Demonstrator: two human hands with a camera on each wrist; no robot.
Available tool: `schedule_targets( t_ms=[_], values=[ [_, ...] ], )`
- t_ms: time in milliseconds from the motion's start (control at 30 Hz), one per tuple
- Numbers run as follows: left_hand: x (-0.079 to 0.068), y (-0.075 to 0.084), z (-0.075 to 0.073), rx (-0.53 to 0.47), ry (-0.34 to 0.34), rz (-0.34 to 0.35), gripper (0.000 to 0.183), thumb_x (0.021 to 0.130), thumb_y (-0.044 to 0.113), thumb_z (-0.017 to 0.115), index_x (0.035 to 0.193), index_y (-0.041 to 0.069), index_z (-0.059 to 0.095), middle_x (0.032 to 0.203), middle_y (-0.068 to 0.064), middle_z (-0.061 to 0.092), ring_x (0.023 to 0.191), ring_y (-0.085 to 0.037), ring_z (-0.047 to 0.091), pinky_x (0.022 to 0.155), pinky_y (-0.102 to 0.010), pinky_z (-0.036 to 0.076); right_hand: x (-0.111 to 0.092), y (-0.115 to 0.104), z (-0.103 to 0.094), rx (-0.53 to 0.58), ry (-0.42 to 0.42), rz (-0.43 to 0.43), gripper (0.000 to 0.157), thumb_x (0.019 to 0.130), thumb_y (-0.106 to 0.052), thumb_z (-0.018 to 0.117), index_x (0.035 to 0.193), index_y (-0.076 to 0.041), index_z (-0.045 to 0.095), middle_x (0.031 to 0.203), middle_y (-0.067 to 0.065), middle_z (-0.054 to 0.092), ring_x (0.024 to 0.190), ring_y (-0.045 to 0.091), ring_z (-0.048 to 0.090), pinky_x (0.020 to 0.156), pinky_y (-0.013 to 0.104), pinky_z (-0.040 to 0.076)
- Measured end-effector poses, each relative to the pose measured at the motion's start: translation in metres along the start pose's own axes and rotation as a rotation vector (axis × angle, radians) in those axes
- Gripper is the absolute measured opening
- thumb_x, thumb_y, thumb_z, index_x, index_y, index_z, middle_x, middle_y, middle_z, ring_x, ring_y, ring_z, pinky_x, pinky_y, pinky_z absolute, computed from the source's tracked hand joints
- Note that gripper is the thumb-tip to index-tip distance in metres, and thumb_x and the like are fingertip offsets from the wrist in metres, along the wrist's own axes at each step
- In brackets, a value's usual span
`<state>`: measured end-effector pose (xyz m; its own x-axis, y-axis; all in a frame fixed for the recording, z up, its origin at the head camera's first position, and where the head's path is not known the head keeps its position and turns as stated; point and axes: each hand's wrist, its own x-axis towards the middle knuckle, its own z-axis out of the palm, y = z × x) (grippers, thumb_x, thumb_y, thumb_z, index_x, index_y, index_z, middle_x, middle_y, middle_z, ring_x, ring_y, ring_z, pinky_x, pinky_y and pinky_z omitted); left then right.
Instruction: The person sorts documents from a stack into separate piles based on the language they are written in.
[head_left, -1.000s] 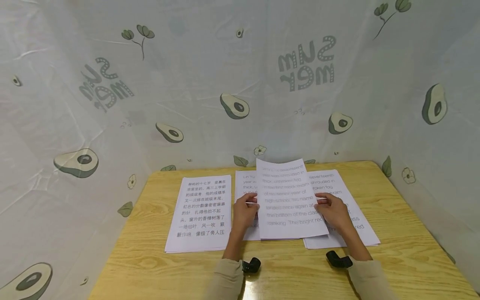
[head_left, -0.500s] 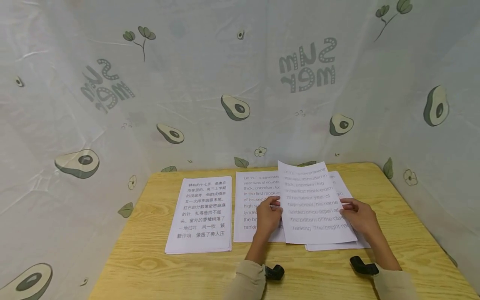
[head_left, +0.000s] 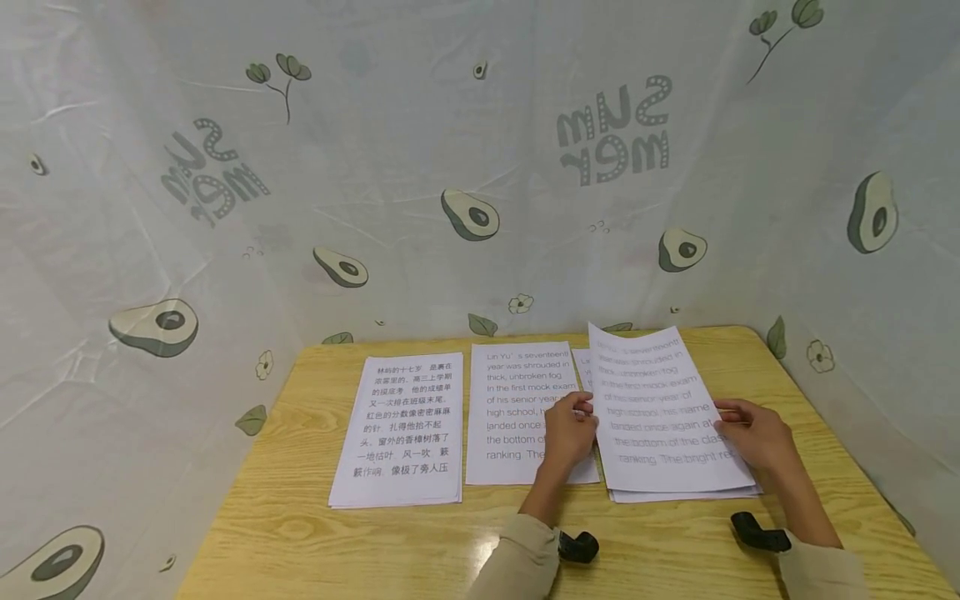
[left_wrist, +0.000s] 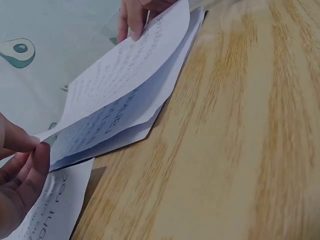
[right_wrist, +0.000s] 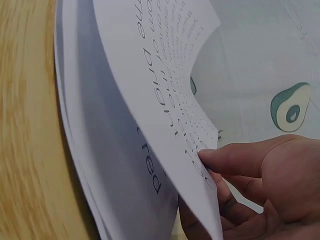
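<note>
Both hands hold up one printed sheet of paper (head_left: 660, 417) with English text, bowed between them. My left hand (head_left: 572, 429) pinches its left edge between thumb and fingers, as the left wrist view shows on the sheet (left_wrist: 115, 75). On the right edge, my right hand (head_left: 757, 433) pinches with the thumb on the printed face; the right wrist view shows this thumb (right_wrist: 240, 157). Just below the held sheet lies a stack of similar pages (right_wrist: 85, 125), mostly covered by it in the head view. A middle stack of English pages (head_left: 517, 408) lies partly behind my left hand.
To the left lies a stack of pages with Chinese text (head_left: 401, 429). All the paper is on a wood-grain table (head_left: 360, 550). A pale curtain (head_left: 390, 167) with avocado prints hangs behind and at both sides. A black wrist device (head_left: 577, 547) sits at each cuff.
The held sheet has travelled right with both hands, from over the gap between the middle and right stacks to over the right stack. More of the middle stack now shows.
</note>
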<state>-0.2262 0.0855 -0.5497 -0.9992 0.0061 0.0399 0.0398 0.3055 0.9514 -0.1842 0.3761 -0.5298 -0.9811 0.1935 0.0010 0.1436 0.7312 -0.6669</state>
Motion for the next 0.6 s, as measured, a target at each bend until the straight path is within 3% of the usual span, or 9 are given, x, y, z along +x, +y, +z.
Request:
schedule_targets(
  t_ms=[167, 600],
  values=[
    [0.000, -0.002, 0.007, 0.033, 0.015, 0.028, 0.038, 0.086, -0.008, 0.073, 0.121, 0.007, 0.079, 0.092, 0.003, 0.074, 0.075, -0.001, 0.064, 0.069, -0.017, 0.053, 0.000, 0.003, -0.004, -0.006, -0.001, 0.012, 0.045, 0.102, -0.011, 0.066, 0.140, 0.014, 0.059, 0.121, 0.037, 0.067, 0.098, 0.042, 0.069, 0.068, 0.026, 0.047],
    [-0.002, -0.006, 0.014, 0.053, -0.006, -0.007, 0.037, 0.087, -0.005, 0.073, 0.122, 0.006, 0.078, 0.090, 0.007, 0.070, 0.073, 0.002, 0.060, 0.070, -0.016, 0.052, -0.001, 0.010, -0.003, -0.010, 0.008, -0.010, 0.042, 0.101, -0.008, 0.066, 0.135, 0.016, 0.061, 0.116, 0.038, 0.068, 0.095, 0.044, 0.069, 0.066, 0.029, 0.047]
  ],
)
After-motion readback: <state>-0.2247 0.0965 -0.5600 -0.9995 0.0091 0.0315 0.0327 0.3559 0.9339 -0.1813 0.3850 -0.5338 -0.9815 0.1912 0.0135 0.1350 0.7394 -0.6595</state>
